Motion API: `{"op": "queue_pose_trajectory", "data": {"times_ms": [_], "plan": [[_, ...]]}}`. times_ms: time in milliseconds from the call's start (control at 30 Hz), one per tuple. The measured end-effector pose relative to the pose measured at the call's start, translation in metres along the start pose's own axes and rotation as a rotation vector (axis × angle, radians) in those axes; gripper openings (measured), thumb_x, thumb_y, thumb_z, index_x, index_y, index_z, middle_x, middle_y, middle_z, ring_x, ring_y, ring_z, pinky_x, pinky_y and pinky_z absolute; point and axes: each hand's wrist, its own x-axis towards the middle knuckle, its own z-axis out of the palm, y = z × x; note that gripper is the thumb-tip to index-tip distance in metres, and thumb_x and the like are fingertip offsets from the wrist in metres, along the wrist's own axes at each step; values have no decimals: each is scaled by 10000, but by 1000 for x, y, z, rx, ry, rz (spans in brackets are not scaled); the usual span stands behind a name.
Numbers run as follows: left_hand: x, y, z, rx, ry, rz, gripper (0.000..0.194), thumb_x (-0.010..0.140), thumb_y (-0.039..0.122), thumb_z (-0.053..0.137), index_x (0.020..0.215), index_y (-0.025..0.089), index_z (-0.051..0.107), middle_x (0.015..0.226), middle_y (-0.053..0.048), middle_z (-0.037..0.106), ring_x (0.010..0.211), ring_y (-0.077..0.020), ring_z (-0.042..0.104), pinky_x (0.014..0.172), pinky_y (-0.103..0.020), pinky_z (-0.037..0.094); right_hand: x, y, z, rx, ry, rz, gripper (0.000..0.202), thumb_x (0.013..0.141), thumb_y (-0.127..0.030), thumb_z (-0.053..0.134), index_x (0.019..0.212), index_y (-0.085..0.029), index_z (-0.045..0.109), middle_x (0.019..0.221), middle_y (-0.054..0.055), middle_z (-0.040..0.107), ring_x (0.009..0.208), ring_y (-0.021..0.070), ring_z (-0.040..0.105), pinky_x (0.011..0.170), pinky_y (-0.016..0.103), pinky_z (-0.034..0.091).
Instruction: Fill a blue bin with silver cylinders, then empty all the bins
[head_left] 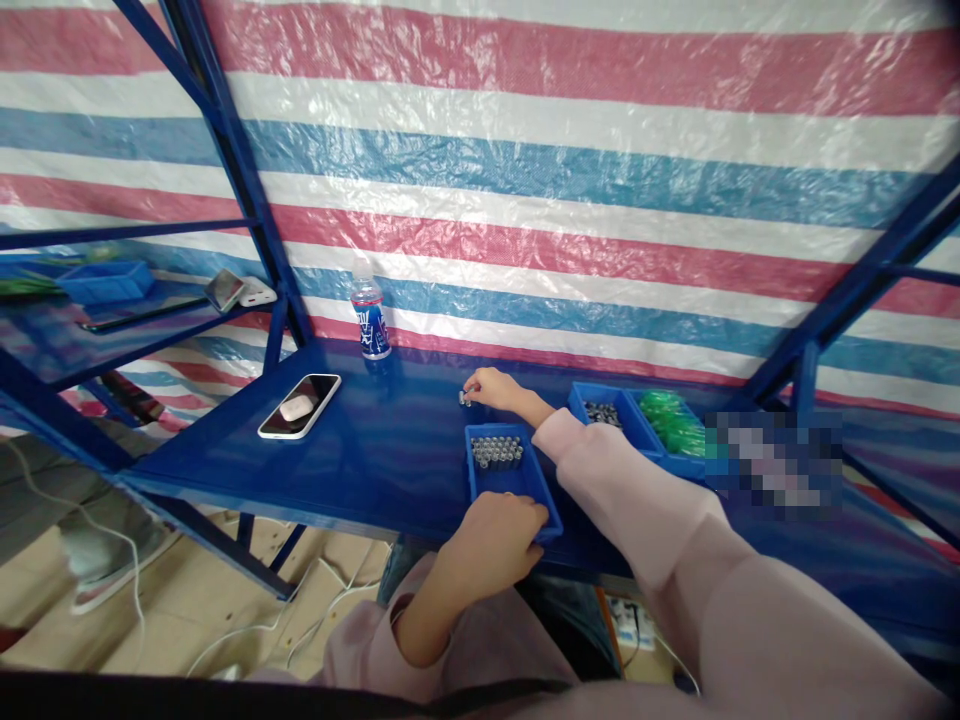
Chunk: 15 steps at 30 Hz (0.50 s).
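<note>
My right hand (496,388) reaches to the back of the blue table, its fingertips closed on a small shiny silver cylinder (463,398). What else those fingers cover is too small to make out. Nearer to me is a blue plastic bin (534,478), with several similar silver cylinders (496,450) standing in rows at its far end. My left hand (495,540) rests over the near end of this bin, its fingers curled at the front rim. Part of the near rim is hidden under that hand.
Right of my forearm, a blue bin (576,400) holds small dark metal parts; another (675,470) holds green plastic pieces. A drink bottle (373,322) stands at the back. A phone (321,400) with a white case (296,408) on it lies left. Blue frame posts (247,180) flank the table.
</note>
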Motion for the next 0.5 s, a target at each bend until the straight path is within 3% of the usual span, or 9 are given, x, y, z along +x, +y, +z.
{"op": "queue_pose_trajectory", "data": {"times_ms": [267, 500], "plan": [[-1, 0, -3, 1, -11, -12, 112, 837, 268, 537, 882, 183, 594, 915, -49, 670, 845, -213, 644, 716, -297, 480, -5, 4, 4, 27, -54, -44, 94, 754, -218, 671, 778, -171, 749, 799, 56, 712, 785, 189, 632, 669, 240, 425], [0, -1, -1, -11, 8, -2, 85, 825, 256, 550, 851, 187, 592, 900, -43, 675, 818, -214, 646, 692, -300, 476, -18, 5, 5, 148, -127, -62, 75, 688, -167, 706, 758, -143, 712, 712, 21, 677, 665, 141, 610, 582, 214, 430]]}}
